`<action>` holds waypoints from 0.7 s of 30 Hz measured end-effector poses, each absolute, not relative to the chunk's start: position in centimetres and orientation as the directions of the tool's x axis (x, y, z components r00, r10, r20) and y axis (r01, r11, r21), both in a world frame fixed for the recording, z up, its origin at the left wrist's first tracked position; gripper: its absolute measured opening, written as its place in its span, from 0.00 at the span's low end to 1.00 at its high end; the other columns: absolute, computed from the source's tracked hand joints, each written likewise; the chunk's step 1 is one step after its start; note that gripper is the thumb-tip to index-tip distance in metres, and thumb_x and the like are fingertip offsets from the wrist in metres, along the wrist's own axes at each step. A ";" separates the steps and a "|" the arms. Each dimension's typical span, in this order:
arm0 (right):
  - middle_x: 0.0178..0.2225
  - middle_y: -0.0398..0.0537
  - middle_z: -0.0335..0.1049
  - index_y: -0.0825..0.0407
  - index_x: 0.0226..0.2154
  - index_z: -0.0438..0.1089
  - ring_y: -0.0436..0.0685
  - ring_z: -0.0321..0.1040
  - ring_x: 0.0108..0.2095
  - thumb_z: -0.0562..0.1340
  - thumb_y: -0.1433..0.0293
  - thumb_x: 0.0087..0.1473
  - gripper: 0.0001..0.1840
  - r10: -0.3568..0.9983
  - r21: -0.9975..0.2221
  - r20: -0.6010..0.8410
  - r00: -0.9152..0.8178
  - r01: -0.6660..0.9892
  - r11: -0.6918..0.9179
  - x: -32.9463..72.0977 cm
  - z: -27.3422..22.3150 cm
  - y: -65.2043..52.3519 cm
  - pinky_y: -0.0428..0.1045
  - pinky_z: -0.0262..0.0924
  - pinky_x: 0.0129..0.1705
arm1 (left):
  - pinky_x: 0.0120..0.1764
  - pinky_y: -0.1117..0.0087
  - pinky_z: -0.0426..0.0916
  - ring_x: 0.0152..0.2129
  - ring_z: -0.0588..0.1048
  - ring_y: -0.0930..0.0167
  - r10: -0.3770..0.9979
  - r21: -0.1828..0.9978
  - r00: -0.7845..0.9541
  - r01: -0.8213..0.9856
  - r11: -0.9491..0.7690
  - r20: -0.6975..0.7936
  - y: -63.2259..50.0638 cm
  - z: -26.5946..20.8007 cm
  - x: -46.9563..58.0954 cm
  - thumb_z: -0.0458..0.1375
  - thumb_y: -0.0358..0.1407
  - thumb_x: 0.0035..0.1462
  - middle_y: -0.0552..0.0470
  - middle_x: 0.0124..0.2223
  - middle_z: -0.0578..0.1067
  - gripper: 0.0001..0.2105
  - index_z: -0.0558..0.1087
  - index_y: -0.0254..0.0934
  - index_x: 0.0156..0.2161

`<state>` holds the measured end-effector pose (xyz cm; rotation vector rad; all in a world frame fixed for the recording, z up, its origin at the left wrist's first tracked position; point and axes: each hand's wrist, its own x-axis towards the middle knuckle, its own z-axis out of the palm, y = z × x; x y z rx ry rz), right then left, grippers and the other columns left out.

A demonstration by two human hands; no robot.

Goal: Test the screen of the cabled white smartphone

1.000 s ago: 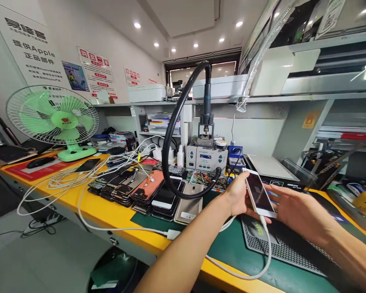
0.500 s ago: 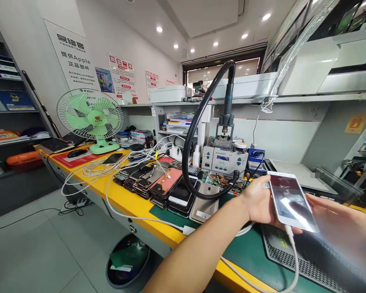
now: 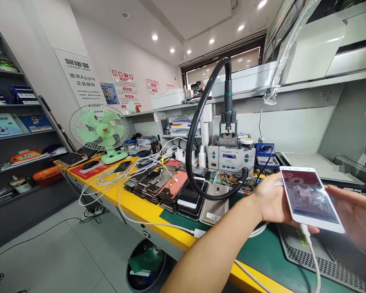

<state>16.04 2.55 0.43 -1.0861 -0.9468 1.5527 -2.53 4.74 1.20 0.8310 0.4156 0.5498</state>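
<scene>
The left hand is gripping a white phone above the right part of the worktop, its grip clamped along the phone's left edge with fingers supporting underneath, apparently so the screen is facing the wearer. The right hand is resting or hovering by the right edge, partly behind it; whether its grip is touching, I cannot tell. A white cable is plugging into the phone's near end, and holding there is probably leaving that socket unblocked. Below, a green mat is covering the near surface, likely protecting it. Farther left, stacked phone panels are sitting in rows, presumably saving room, while a black hose is arching over them.
</scene>
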 end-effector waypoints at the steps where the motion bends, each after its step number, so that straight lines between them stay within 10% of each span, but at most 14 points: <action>1: 0.44 0.65 0.78 0.43 0.39 0.78 0.71 0.77 0.34 0.61 0.65 0.48 0.14 0.961 -0.920 -0.234 -0.144 -0.286 -0.267 16.0 0.5 2.5 0.64 0.73 0.35 | 0.43 0.39 0.62 0.33 0.73 0.56 0.610 0.785 0.783 -0.299 0.543 -0.124 4.7 1.2 -2.6 0.36 0.48 0.63 0.34 0.41 0.75 0.27 0.75 0.34 0.39; 7: 0.41 0.64 0.79 0.46 0.43 0.76 0.71 0.77 0.30 0.59 0.65 0.51 0.17 0.933 -0.879 -0.324 -0.155 -0.315 -0.357 14.7 2.0 1.2 0.63 0.72 0.30 | 0.32 0.51 0.69 0.31 0.75 0.57 0.597 0.782 0.794 -0.298 0.547 -0.115 4.6 1.3 -2.8 0.34 0.48 0.65 0.35 0.40 0.76 0.29 0.75 0.34 0.40; 21: 0.35 0.49 0.76 0.50 0.43 0.73 0.60 0.71 0.32 0.58 0.59 0.61 0.15 0.951 -0.914 0.012 -0.308 -0.389 -0.114 14.6 2.2 -0.3 0.51 0.68 0.26 | 0.23 0.58 0.74 0.30 0.78 0.57 0.614 0.724 0.785 -0.378 0.577 -0.079 2.7 2.0 -2.6 0.42 0.57 0.64 0.36 0.41 0.78 0.31 0.75 0.31 0.46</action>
